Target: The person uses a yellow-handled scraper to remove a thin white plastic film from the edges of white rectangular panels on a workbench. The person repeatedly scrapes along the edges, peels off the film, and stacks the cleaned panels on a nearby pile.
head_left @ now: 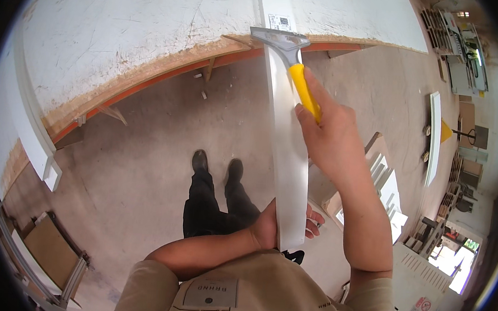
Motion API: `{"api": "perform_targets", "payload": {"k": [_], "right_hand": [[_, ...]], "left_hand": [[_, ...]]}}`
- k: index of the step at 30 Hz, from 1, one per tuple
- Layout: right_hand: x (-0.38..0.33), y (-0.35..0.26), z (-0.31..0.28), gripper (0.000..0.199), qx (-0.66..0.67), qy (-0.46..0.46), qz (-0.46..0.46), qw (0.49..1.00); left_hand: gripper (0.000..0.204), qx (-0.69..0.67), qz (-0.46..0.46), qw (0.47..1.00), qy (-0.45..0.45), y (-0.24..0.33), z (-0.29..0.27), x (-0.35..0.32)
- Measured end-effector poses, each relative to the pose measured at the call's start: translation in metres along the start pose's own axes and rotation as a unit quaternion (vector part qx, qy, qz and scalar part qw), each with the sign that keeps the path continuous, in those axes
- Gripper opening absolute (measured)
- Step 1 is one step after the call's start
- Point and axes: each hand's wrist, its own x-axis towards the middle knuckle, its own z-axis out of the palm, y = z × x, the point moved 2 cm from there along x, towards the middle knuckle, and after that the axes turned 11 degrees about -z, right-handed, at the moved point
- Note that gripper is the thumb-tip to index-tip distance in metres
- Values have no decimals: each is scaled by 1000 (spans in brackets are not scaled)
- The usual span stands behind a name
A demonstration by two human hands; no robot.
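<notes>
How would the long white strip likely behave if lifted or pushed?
The white strip is probably stiff: its overhang past the table shows no clear sag. It may slide easily, its face looking smooth and shiny. The near end might dip without the left grip holding it.

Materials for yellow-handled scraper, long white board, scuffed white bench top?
Smooth yellow scraper handle: likely plastic, evenly coloured.
Flared grey scraper head: probably metal, dull sheen.
Long white board: smooth satin coating, judging by soft glare; core unclear.
Scuffed white bench top: perhaps coated wood-based board; brown shows along its worn edge.
</notes>
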Motion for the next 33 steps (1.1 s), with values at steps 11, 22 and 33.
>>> {"api": "perform_targets", "payload": {"k": [11,22,33], "right_hand": [[96,-17,-42,55,-65,-41,-12,997],[229,-22,-42,47,-63,-19,-6,998],[309,26,-24,34,53,267,-62,960]], "left_hand": [[27,74,66,995,-29,-3,-3,7],[43,-29,7,993,-114,-89,-63,-2],[57,-28,-47,988,-145,-48,-58,-39]]}}
